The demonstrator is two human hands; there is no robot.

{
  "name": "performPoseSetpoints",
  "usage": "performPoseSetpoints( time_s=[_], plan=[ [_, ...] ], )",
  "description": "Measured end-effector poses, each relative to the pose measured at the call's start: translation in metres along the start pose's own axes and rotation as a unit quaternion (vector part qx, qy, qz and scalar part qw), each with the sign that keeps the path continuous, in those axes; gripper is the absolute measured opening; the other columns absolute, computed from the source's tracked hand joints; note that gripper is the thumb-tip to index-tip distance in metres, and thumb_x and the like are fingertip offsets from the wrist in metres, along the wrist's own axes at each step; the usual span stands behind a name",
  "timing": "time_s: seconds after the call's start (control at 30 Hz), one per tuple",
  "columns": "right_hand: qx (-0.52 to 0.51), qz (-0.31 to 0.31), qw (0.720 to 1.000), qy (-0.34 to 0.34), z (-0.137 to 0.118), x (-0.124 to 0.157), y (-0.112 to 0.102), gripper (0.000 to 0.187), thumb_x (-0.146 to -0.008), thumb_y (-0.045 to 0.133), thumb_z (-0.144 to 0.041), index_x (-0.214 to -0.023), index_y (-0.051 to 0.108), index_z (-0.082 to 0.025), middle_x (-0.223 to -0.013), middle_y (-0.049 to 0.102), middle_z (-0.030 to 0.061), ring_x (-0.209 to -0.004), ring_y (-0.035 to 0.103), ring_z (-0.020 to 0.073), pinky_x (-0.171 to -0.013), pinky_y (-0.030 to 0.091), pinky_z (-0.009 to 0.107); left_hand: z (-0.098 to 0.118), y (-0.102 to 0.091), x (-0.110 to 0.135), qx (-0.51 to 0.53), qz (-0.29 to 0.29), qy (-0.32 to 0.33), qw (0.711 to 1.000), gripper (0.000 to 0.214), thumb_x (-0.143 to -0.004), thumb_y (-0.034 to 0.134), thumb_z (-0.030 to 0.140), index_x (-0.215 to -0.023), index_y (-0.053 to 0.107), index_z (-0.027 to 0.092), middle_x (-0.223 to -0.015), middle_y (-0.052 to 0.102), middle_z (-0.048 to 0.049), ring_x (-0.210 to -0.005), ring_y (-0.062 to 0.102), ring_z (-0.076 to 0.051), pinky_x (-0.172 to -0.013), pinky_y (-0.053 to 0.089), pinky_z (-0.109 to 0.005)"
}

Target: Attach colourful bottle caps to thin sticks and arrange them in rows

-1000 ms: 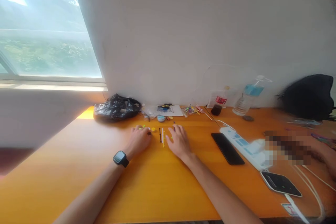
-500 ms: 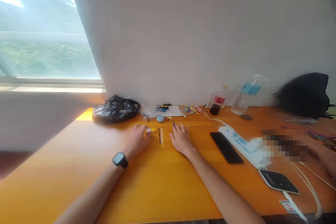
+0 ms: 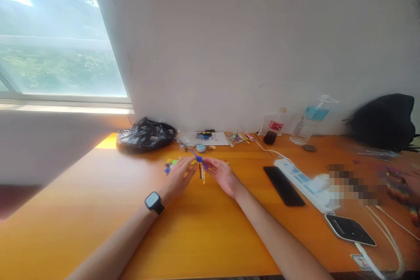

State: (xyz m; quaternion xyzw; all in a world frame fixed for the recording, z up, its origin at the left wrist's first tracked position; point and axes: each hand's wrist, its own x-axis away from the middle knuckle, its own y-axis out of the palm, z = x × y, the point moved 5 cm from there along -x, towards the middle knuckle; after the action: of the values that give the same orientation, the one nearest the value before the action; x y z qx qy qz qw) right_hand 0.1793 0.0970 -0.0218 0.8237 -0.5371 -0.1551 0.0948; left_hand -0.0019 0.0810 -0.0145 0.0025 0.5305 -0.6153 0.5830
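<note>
Blue plastic stick (image 3: 199,159) with a small hub on it hung tilted just above the orange table (image 3: 203,227), between both hands. The right hand (image 3: 223,175) pinched its near end. The left hand (image 3: 179,178) met it with its fingertips at the hub; whether they gripped could not be told. Coloured discs (image 3: 169,166) lay just beside the left hand, and a black stick (image 3: 200,172) and a yellow stick (image 3: 204,178) lay below.
</note>
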Motion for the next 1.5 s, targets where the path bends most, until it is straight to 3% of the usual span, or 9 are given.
performPoseSetpoints(
  time_s=[0.13, 0.3, 0.47, 0.6, 0.73, 0.87, 1.17, 1.3, 1.5],
  plan=[
    [-0.028, -0.016, 0.998, 0.057, 0.015, 0.004, 0.006, 0.038, -0.086, 0.074, -0.053, -0.104, 0.079, -0.020, -0.119, 0.075, 0.0117, -0.116, 0.067, 0.0257, -0.105, 0.049, 0.042, 0.002, 0.005, 0.002, 0.024, 0.009, 0.022, 0.999, 0.023, -0.106, 0.052, 0.030, -0.122, 0.067, 0.025, -0.120, 0.072, -0.0083, -0.111, 0.067, -0.023, -0.101, 0.052, -0.041],
    [-0.024, -0.048, 0.994, 0.097, 0.033, 0.007, 0.016, 0.036, -0.084, 0.079, -0.049, -0.103, 0.079, -0.019, -0.108, 0.077, 0.0090, -0.100, 0.071, 0.0201, -0.096, 0.052, 0.035, 0.001, 0.010, 0.006, 0.066, -0.010, 0.017, 0.998, 0.018, -0.103, 0.057, 0.028, -0.115, 0.069, 0.024, -0.104, 0.073, -0.0068, -0.094, 0.068, -0.020, -0.085, 0.056, -0.032],
    [-0.032, 0.016, 0.997, 0.069, 0.037, 0.003, 0.006, 0.034, -0.077, 0.084, -0.044, -0.098, 0.080, -0.018, -0.102, 0.078, 0.0088, -0.096, 0.071, 0.0202, -0.091, 0.053, 0.033, 0.012, 0.008, 0.008, 0.091, -0.019, 0.003, 0.996, 0.026, -0.096, 0.068, 0.032, -0.120, 0.067, 0.024, -0.106, 0.073, -0.0071, -0.095, 0.068, -0.020, -0.086, 0.056, -0.033],
    [-0.046, 0.049, 0.996, 0.064, 0.036, 0.001, 0.000, 0.034, -0.073, 0.086, -0.044, -0.091, 0.078, -0.017, -0.093, 0.078, 0.0073, -0.088, 0.071, 0.0195, -0.088, 0.053, 0.034, 0.011, 0.010, 0.008, 0.107, -0.007, -0.008, 0.994, 0.023, -0.098, 0.064, 0.029, -0.120, 0.068, 0.024, -0.102, 0.074, -0.0070, -0.091, 0.069, -0.020, -0.084, 0.057, -0.033],
    [0.034, 0.093, 0.995, 0.032, 0.032, 0.002, 0.001, 0.032, -0.074, 0.084, -0.045, -0.087, 0.071, -0.019, -0.083, 0.071, 0.0022, -0.075, 0.065, 0.0158, -0.073, 0.051, 0.029, 0.005, 0.009, 0.006, 0.108, 0.035, 0.006, 0.994, 0.014, -0.098, 0.063, 0.027, -0.109, 0.072, 0.023, -0.098, 0.072, -0.0067, -0.085, 0.068, -0.018, -0.078, 0.058, -0.031],
    [0.128, 0.066, 0.989, 0.011, 0.030, 0.004, 0.010, 0.034, -0.080, 0.076, -0.052, -0.079, 0.064, -0.020, -0.066, 0.059, -0.0024, -0.057, 0.049, 0.0116, -0.055, 0.038, 0.025, 0.009, 0.006, 0.007, 0.095, 0.054, 0.043, 0.993, 0.016, -0.099, 0.062, 0.027, -0.111, 0.072, 0.023, -0.105, 0.072, -0.0084, -0.092, 0.069, -0.019, -0.083, 0.059, -0.033],
    [0.141, 0.045, 0.988, 0.052, 0.032, 0.002, -0.001, 0.024, -0.081, 0.065, -0.042, -0.073, 0.064, -0.019, -0.061, 0.060, -0.0021, -0.052, 0.048, 0.0105, -0.052, 0.035, 0.023, 0.015, 0.012, 0.007, 0.077, -0.049, 0.054, 0.994, 0.028, -0.103, 0.058, 0.027, -0.128, 0.068, 0.026, -0.125, 0.071, -0.0096, -0.113, 0.069, -0.023, -0.100, 0.058, -0.038],
    [0.118, -0.004, 0.988, 0.102, 0.037, 0.002, -0.007, 0.027, -0.080, 0.064, -0.043, -0.073, 0.065, -0.017, -0.064, 0.065, 0.0010, -0.054, 0.052, 0.0110, -0.052, 0.037, 0.022, 0.016, 0.010, 0.005, 0.075, -0.086, 0.068, 0.991, 0.030, -0.104, 0.054, 0.023, -0.133, 0.064, 0.026, -0.127, 0.070, -0.0099, -0.116, 0.067, -0.023, -0.101, 0.057, -0.037],
    [0.066, -0.075, 0.978, 0.184, 0.040, 0.008, -0.013, 0.027, -0.076, 0.065, -0.043, -0.072, 0.062, -0.017, -0.060, 0.060, -0.0001, -0.048, 0.043, 0.0085, -0.045, 0.024, 0.021, 0.033, 0.009, 0.007, 0.105, -0.124, 0.097, 0.982, 0.029, -0.105, 0.051, 0.019, -0.132, 0.061, 0.025, -0.122, 0.068, -0.0088, -0.112, 0.066, -0.020, -0.099, 0.055, -0.033]
  ],
)
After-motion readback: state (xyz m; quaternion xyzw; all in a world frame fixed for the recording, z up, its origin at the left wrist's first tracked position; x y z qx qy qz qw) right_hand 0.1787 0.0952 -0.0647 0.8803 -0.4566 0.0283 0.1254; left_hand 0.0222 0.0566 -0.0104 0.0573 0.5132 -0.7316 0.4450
